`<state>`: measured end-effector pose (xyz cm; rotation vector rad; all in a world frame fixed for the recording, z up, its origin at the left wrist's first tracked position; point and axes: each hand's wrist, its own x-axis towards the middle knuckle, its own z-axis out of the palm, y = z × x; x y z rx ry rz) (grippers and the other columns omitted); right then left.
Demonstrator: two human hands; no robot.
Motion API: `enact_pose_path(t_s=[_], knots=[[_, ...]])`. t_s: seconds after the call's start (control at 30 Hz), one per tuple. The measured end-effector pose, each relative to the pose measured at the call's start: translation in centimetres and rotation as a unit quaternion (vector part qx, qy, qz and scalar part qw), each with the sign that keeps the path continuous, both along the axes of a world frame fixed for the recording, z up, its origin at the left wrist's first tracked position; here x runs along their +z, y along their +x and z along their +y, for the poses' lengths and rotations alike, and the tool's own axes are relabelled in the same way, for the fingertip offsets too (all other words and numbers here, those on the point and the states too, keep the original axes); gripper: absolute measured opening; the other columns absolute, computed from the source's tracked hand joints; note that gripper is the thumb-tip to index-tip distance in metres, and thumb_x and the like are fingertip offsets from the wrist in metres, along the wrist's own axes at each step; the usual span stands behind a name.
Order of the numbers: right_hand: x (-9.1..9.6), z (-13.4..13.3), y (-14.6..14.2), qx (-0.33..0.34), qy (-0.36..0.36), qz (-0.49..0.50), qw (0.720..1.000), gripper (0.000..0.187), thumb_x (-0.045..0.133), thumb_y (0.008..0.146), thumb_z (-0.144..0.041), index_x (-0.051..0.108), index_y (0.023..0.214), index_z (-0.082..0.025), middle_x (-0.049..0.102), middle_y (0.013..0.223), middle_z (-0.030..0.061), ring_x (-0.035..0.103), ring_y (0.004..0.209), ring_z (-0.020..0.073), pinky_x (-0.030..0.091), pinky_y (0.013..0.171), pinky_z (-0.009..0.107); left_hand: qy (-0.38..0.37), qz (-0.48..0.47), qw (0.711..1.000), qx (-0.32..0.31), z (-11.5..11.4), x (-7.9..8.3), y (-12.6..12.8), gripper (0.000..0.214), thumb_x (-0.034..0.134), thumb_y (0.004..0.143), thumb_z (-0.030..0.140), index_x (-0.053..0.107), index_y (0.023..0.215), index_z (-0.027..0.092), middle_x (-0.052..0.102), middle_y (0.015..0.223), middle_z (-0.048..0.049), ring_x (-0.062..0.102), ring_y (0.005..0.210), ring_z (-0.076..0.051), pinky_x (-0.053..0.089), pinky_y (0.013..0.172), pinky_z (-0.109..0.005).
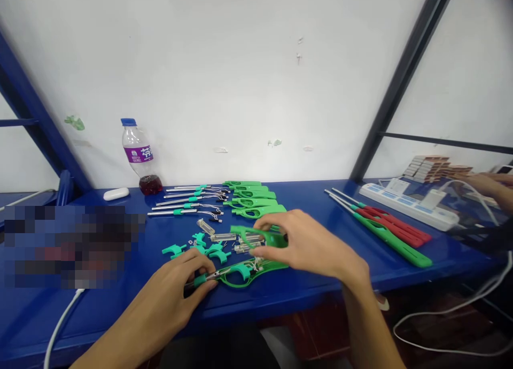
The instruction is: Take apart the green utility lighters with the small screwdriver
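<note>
My left hand (178, 286) pinches the rod end of an open green lighter casing (236, 284) near the table's front edge. A teal trigger (242, 271) and small parts lie inside that casing. Just above it, my right hand (300, 240) grips another green casing half (245, 233) between thumb and fingers, tilted. Between and behind my hands lie loose teal triggers (218, 253) and clear fuel tanks (223, 237). Farther back are metal rods with wires (184, 212) in a row, beside several green casing halves (252, 202).
Long-necked lighters, green (395, 241) and red (404, 229), lie right of my hands. Beyond them are a white power strip (409, 206) and another person's hand (483, 184). A bottle (138, 152) and a white case (116, 194) stand back left. A cable (60, 326) runs front left.
</note>
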<state>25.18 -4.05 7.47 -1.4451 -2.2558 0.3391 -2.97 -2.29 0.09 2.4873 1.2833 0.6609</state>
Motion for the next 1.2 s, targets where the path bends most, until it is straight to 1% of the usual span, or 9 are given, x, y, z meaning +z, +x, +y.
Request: enact_pose_path(t_s=[0.17, 0.3, 0.47, 0.57, 0.7, 0.87, 0.97, 1.07, 1.2], knots=[[0.9, -0.8, 4.2, -0.128, 0.04, -0.01, 0.991, 0.047, 0.065, 0.093, -0.063, 0.078, 0.118, -0.025, 0.08, 0.109, 0.0053, 0.072, 0.091, 0.0264, 0.05, 0.075, 0.035, 0.0, -0.009, 1.0, -0.009, 0.4, -0.3, -0.3, 0.014, 0.061, 0.099, 0.038, 0.07, 0.096, 0.028, 0.071, 0.092, 0.0006, 0.066, 0.077, -0.019, 0.051, 0.068, -0.027], [-0.1, 0.4, 7.9, -0.221, 0.025, -0.04, 0.974, 0.055, 0.058, 0.095, -0.067, 0.079, 0.111, -0.019, 0.08, 0.113, 0.0114, 0.074, 0.098, 0.0319, 0.052, 0.085, 0.042, -0.009, -0.031, 0.999, -0.034, 0.9, -0.6, -0.6, 0.02, 0.06, 0.1, 0.045, 0.072, 0.097, 0.029, 0.074, 0.098, -0.0008, 0.071, 0.085, -0.021, 0.054, 0.074, -0.027], [-2.9, 3.0, 11.9, -0.254, -0.062, -0.076, 0.962, 0.053, 0.059, 0.094, -0.064, 0.081, 0.104, -0.017, 0.081, 0.108, 0.015, 0.075, 0.1, 0.0357, 0.055, 0.087, 0.046, -0.016, -0.016, 0.999, -0.028, 0.8, -0.8, -1.0, 0.024, 0.057, 0.101, 0.049, 0.072, 0.101, 0.03, 0.073, 0.103, -0.0015, 0.072, 0.09, -0.022, 0.054, 0.077, -0.028], [-3.1, 3.1, 12.9, -0.254, -0.048, -0.072, 0.963, 0.042, 0.062, 0.093, -0.057, 0.081, 0.106, -0.022, 0.081, 0.111, 0.0115, 0.073, 0.103, 0.0351, 0.055, 0.09, 0.046, -0.024, 0.01, 0.999, -0.019, 0.4, -0.6, -0.9, 0.027, 0.053, 0.102, 0.051, 0.071, 0.103, 0.03, 0.072, 0.107, -0.0022, 0.072, 0.093, -0.024, 0.055, 0.079, -0.031], [-1.1, 1.2, 10.8, -0.169, -0.02, -0.025, 0.985, 0.024, 0.066, 0.093, -0.048, 0.081, 0.095, -0.029, 0.081, 0.109, 0.0044, 0.073, 0.102, 0.031, 0.053, 0.089, 0.042, -0.01, 0.039, 0.999, -0.012, -0.1, -0.4, -0.5, 0.03, 0.046, 0.104, 0.047, 0.071, 0.107, 0.031, 0.071, 0.111, -0.0033, 0.073, 0.096, -0.026, 0.057, 0.079, -0.034], [0.5, -0.4, 5.7, -0.026, -0.126, 0.002, 0.992, 0.013, 0.073, 0.092, -0.039, 0.082, 0.095, -0.03, 0.081, 0.097, -0.0021, 0.071, 0.085, 0.0207, 0.049, 0.074, 0.032, 0.018, 0.045, 0.998, -0.034, -0.4, -0.6, -0.3, 0.026, 0.046, 0.105, 0.041, 0.071, 0.106, 0.032, 0.072, 0.109, -0.0012, 0.073, 0.093, -0.023, 0.057, 0.079, -0.031], [0.0, -0.2, 3.7, 0.001, -0.148, -0.027, 0.989, 0.01, 0.079, 0.087, -0.037, 0.083, 0.093, -0.03, 0.08, 0.095, -0.0024, 0.071, 0.089, 0.02, 0.047, 0.075, 0.03, 0.079, 0.036, 0.996, -0.027, -0.7, -0.5, -0.2, 0.023, 0.052, 0.104, 0.042, 0.071, 0.109, 0.032, 0.073, 0.109, -0.0017, 0.073, 0.094, -0.025, 0.057, 0.076, -0.033], [-0.8, 0.3, 2.7, 0.015, -0.178, -0.058, 0.982, 0.015, 0.086, 0.08, -0.039, 0.082, 0.091, -0.029, 0.079, 0.093, -0.0027, 0.07, 0.089, 0.0205, 0.045, 0.071, 0.029, 0.146, 0.016, 0.989, -0.028, -1.2, -0.4, 0.6, 0.022, 0.056, 0.102, 0.039, 0.07, 0.116, 0.03, 0.072, 0.109, -0.003, 0.071, 0.097, -0.026, 0.057, 0.082, -0.036], [-1.3, 0.6, 1.8, 0.004, -0.207, -0.08, 0.975, 0.019, 0.089, 0.075, -0.035, 0.079, 0.089, -0.027, 0.078, 0.09, -0.0031, 0.068, 0.086, 0.0197, 0.041, 0.065, 0.028, 0.17, -0.02, 0.984, -0.057, -1.6, -0.8, 2.3, 0.021, 0.051, 0.105, 0.025, 0.07, 0.113, 0.028, 0.069, 0.109, -0.0033, 0.066, 0.098, -0.024, 0.053, 0.086, -0.036]])
